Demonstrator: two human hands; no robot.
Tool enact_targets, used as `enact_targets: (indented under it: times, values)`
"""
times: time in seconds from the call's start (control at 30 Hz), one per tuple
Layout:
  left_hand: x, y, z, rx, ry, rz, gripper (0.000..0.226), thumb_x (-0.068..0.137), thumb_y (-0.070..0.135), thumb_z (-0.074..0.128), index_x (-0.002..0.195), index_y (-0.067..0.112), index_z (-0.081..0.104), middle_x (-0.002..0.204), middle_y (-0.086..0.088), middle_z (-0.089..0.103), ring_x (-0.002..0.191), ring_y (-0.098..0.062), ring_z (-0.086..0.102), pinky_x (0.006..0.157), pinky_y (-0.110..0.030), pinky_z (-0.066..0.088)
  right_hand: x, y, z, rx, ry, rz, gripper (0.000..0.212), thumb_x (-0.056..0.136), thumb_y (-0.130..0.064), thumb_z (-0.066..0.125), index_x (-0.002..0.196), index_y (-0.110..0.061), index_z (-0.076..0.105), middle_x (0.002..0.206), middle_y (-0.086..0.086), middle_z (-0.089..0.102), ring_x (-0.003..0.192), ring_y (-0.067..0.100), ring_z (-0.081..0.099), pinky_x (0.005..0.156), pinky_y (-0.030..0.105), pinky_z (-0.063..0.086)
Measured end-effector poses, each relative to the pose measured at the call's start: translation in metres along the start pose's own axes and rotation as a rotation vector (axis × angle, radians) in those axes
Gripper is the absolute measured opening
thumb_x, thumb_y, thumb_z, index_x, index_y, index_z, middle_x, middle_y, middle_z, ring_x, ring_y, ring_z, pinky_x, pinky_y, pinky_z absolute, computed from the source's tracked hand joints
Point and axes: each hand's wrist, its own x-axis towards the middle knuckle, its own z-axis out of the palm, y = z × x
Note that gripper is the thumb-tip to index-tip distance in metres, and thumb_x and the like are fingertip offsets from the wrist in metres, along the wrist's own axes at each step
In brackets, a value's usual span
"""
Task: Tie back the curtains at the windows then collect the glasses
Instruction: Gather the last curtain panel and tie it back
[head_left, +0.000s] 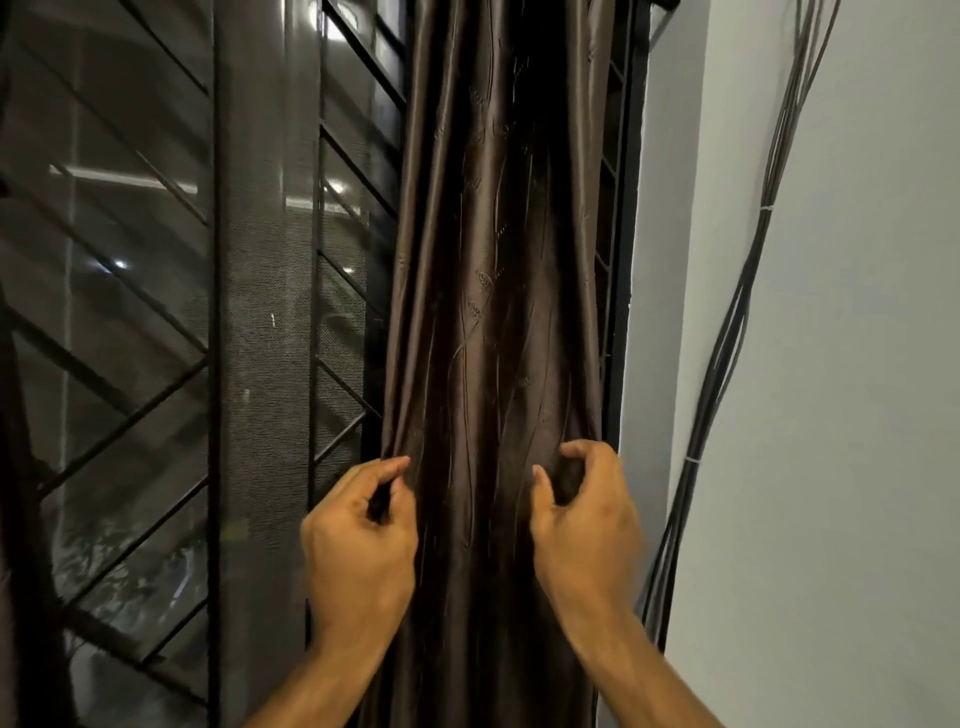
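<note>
Two bare forearms rise from the bottom edge of the view, nearest the camera. The left hand (363, 535) is closed, thumb and forefinger pinching the left edge of the curtain (493, 291). The right hand (584, 514) is curled, its fingers hooked into a fold at the curtain's right edge, thumb pressed to the cloth. Both hands touch the fabric at about the same height, one on each side of the gathered bundle.

The curtain is dark brown and shiny, drawn into a narrow column whose long axis runs straight up and down, directly ahead of and between the hands. Neither hand is clearly nearer; they flank it evenly. No tie-back cord or hook shows, so I cannot tell what will bind it.

To the left lie the window grille (156, 322) with slanted bars and a mesh screen (265, 322), just beside the curtain. To the right the dark window frame (621, 260) touches the curtain's edge, then the pale wall (857, 364) with a bundle of cables (727, 338) running down it. Judging by this, the room to squeeze the bundle is inward, hands toward each other. No glasses are in view.
</note>
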Motion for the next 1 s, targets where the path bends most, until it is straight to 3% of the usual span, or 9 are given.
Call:
enact_targets:
  times: [0.17, 0.27, 0.3, 0.43, 0.57, 0.63, 0.73, 0.87, 1.0]
  values:
    - [-0.006, 0.008, 0.016, -0.027, -0.048, -0.01, 0.023, 0.089, 0.003, 0.069, 0.102, 0.02, 0.078, 0.094, 0.016, 0.075, 0.087, 0.002, 0.07, 0.078, -0.018, 0.058, -0.013, -0.01, 0.006, 0.127, -0.074, -0.076, 0.035, 0.101, -0.039, 0.05, 0.132, -0.042, 0.034, 0.088, -0.007, 0.063, 0.075, 0.012, 0.061, 0.061, 0.026, 0.047]
    - [-0.011, 0.014, 0.022, -0.028, -0.11, 0.037, 0.024, 0.087, 0.001, 0.07, 0.1, 0.02, 0.079, 0.092, 0.018, 0.074, 0.087, 0.003, 0.07, 0.077, -0.02, 0.057, -0.023, -0.016, 0.013, 0.151, -0.243, -0.009, 0.065, 0.097, -0.061, 0.034, 0.153, -0.048, 0.003, 0.093, -0.002, 0.068, 0.081, 0.016, 0.066, 0.069, 0.039, 0.055]
    - [-0.013, 0.016, 0.024, -0.037, -0.141, 0.036, 0.024, 0.088, 0.002, 0.071, 0.1, 0.021, 0.079, 0.092, 0.019, 0.074, 0.089, 0.003, 0.07, 0.077, -0.019, 0.057, -0.026, -0.018, 0.015, 0.18, -0.317, 0.008, 0.064, 0.097, -0.064, 0.03, 0.153, -0.05, 0.003, 0.091, -0.003, 0.07, 0.08, 0.016, 0.069, 0.07, 0.043, 0.056]
    - [-0.016, 0.022, 0.021, -0.138, -0.212, -0.036, 0.02, 0.091, 0.015, 0.071, 0.1, 0.032, 0.076, 0.095, 0.021, 0.075, 0.093, 0.004, 0.07, 0.078, -0.013, 0.055, -0.026, -0.026, 0.015, 0.399, -0.462, -0.007, 0.036, 0.103, -0.063, 0.028, 0.111, -0.038, 0.052, 0.079, -0.002, 0.071, 0.069, 0.016, 0.069, 0.064, 0.052, 0.055]
    - [-0.011, 0.023, 0.016, -0.258, -0.221, -0.136, 0.02, 0.086, 0.03, 0.074, 0.104, 0.024, 0.078, 0.094, 0.014, 0.078, 0.092, -0.002, 0.073, 0.077, -0.022, 0.058, -0.024, -0.028, 0.007, 0.483, -0.464, 0.012, 0.049, 0.108, -0.055, 0.029, 0.111, -0.03, 0.071, 0.106, -0.006, 0.075, 0.106, 0.014, 0.071, 0.092, 0.042, 0.057]
    - [-0.009, 0.022, 0.016, -0.284, -0.222, -0.178, 0.015, 0.086, 0.023, 0.076, 0.101, 0.022, 0.078, 0.091, 0.012, 0.079, 0.089, -0.002, 0.074, 0.076, -0.019, 0.058, -0.024, -0.03, 0.005, 0.531, -0.446, 0.058, 0.044, 0.11, -0.046, 0.034, 0.113, -0.027, 0.074, 0.109, -0.006, 0.076, 0.11, 0.012, 0.07, 0.097, 0.038, 0.056]
    - [-0.006, 0.022, 0.018, -0.247, -0.203, -0.186, 0.017, 0.09, 0.011, 0.073, 0.091, 0.028, 0.077, 0.084, 0.014, 0.078, 0.081, -0.001, 0.073, 0.073, -0.014, 0.056, -0.021, -0.033, 0.003, 0.547, -0.369, 0.123, 0.02, 0.106, -0.03, 0.052, 0.122, -0.029, 0.065, 0.107, -0.01, 0.074, 0.101, 0.003, 0.07, 0.085, 0.024, 0.058]
    - [-0.007, 0.019, 0.021, -0.137, -0.165, -0.193, 0.019, 0.089, 0.014, 0.074, 0.088, 0.033, 0.073, 0.078, 0.014, 0.074, 0.072, -0.005, 0.071, 0.067, -0.025, 0.059, -0.013, -0.033, 0.009, 0.519, -0.284, 0.251, 0.04, 0.097, -0.025, 0.068, 0.133, -0.033, 0.052, 0.103, -0.008, 0.071, 0.089, -0.002, 0.069, 0.076, 0.014, 0.054]
    - [-0.004, 0.021, 0.02, 0.026, -0.078, -0.106, 0.023, 0.087, 0.016, 0.077, 0.084, 0.036, 0.067, 0.065, 0.009, 0.067, 0.065, -0.009, 0.065, 0.055, -0.025, 0.052, -0.002, -0.02, 0.005, 0.437, -0.224, 0.238, 0.016, 0.095, -0.008, 0.067, 0.104, -0.021, 0.072, 0.089, -0.003, 0.071, 0.076, -0.001, 0.066, 0.068, 0.015, 0.052]
